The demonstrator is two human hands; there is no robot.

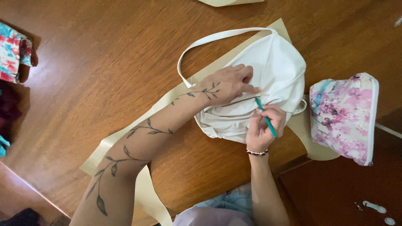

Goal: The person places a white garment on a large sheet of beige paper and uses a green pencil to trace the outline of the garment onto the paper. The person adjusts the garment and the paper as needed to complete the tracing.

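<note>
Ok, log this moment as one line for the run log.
left hand: flat on white bag | right hand: holds teal pencil, tip at bag | floral pouch: right of bag

A white bag (268, 71) was pressed flat on the wooden table (104, 83) by the left hand (228, 86). A green pencil (265, 117) was gripped in the right hand (264, 127), its tip apparently touching the fabric. A floral pouch (343, 117) was seen just beside.

We see a floral pink-and-white pouch (345, 117) at the right edge of the wooden table (104, 75), a floral cloth item (12, 52) at its left edge, and small white pieces (374, 206) at the lower right.
</note>
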